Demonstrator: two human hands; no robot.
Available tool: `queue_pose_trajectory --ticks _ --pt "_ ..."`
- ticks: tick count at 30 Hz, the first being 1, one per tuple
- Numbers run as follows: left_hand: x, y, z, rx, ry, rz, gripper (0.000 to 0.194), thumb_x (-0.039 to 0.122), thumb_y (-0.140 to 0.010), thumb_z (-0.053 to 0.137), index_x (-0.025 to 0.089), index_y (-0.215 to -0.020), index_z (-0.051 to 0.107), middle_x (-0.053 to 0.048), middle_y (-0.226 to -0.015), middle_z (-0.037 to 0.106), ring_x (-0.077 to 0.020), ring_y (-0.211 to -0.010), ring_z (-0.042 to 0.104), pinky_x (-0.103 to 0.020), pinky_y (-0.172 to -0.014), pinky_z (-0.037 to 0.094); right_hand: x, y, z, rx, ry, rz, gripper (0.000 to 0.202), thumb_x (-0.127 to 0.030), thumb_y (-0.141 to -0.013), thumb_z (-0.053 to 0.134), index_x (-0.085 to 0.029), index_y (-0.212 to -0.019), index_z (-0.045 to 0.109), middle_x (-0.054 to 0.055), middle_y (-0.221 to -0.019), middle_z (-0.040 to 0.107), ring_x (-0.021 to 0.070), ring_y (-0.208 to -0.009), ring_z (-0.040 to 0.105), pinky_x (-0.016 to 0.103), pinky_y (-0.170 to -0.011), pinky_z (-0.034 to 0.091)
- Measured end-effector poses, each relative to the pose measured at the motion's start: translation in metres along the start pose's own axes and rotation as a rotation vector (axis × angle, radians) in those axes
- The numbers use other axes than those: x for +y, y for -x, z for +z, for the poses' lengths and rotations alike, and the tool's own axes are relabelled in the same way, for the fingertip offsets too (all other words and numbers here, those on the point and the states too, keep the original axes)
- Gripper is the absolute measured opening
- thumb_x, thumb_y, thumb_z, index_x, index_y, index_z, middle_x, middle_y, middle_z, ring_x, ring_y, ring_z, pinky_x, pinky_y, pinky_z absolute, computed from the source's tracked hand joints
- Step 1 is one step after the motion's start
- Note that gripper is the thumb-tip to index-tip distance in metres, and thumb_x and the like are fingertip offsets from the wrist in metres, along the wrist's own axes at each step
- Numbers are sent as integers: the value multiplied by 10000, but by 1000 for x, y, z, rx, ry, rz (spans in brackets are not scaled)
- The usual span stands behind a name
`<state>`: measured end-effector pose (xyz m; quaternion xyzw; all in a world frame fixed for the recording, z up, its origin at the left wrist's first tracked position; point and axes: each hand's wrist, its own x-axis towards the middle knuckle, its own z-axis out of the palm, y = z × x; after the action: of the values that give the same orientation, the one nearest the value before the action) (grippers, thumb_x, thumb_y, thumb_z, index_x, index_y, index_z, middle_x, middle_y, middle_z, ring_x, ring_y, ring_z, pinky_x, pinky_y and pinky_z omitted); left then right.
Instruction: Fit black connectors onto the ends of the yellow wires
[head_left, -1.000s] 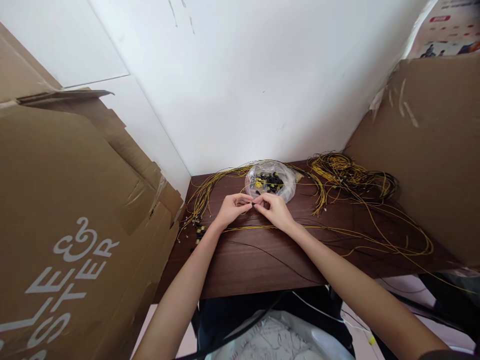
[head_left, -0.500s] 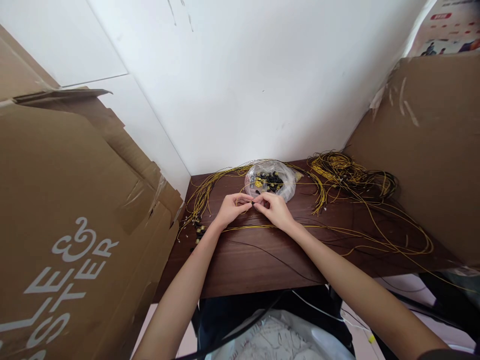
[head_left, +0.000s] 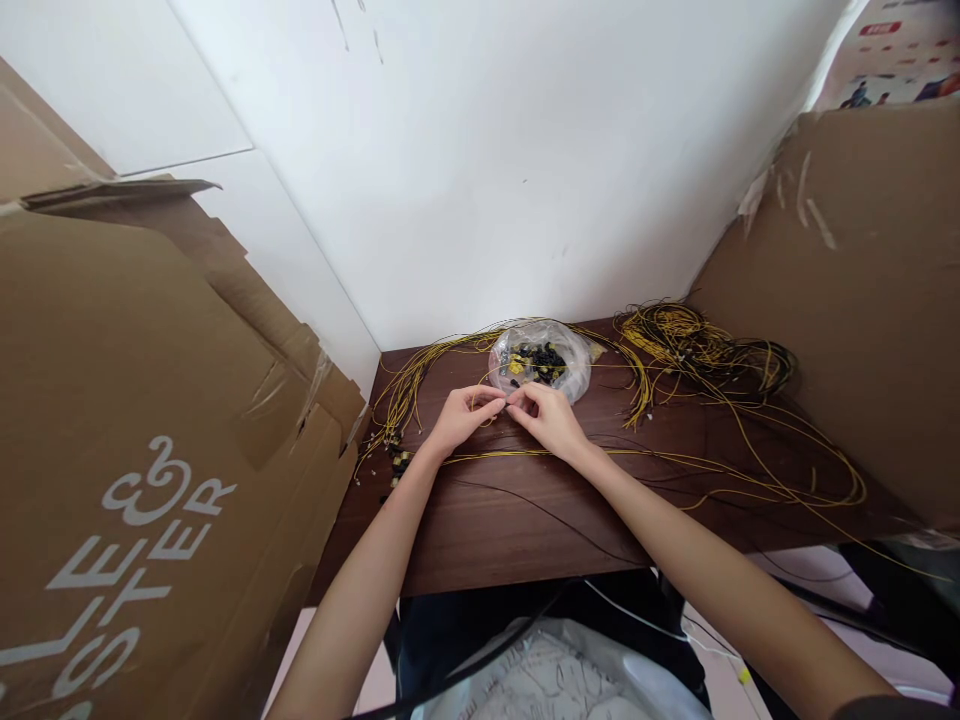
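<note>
The left hand (head_left: 461, 418) and the right hand (head_left: 553, 418) meet near the middle of the frame, above the desk (head_left: 480, 545); their fingertips are closed together, pinching a small dark piece (head_left: 508, 404) between them; most of it is hidden by the fingers, so its shape cannot be made out; a thin yellow wire (head_left: 472, 402) shows at the fingers of the left hand.

Just beyond the hands lies an open clear plastic bag (head_left: 580, 368), holding a heap of black and yellow parts (head_left: 551, 362); left of centre, near the left forearm, a cluster of small black and pale yellow connectors (head_left: 399, 464) rests on the desk; above it, a spread of yellow and black wires (head_left: 409, 382) curves up toward the bag.

Right of centre, a tangled wire bundle (head_left: 675, 338) lies on the desk close to the wall (head_left: 487, 180); long yellow strands (head_left: 697, 461) run from near the left wrist toward the right side of the frame, and a thin dark wire (head_left: 540, 499) crosses the desk between the forearms.

A printed cardboard box (head_left: 112, 350) fills the left of the frame; another cardboard panel (head_left: 847, 300) stands at the right; at the bottom centre, below the desk edge, is a whitish plastic sack (head_left: 555, 680).
</note>
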<state>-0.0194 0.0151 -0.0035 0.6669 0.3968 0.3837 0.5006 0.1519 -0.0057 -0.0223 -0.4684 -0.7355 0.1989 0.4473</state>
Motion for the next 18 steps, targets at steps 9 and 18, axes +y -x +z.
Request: queue_pose_trajectory --ticks 9,18 --pt "-3 -6 -5 -41 321 -127 749 737 -754 389 72 -888 706 -142 -841 672 -161 -701 593 -267 -659 472 2 1 1 38 -15 38 60 -158 -773 579 -160 -803 632 17 -746 628 124 -618 533 232 -584 404" --pt "-3 -5 -7 -40 442 -140 509 499 -770 543 57 -975 691 -174 -907 695 -205 -743 621 -275 -638 452 1 1 1 34 -7 39 80 -147 -772 574 -160 -805 646 11 -711 614 118 -597 525 230 -586 402"
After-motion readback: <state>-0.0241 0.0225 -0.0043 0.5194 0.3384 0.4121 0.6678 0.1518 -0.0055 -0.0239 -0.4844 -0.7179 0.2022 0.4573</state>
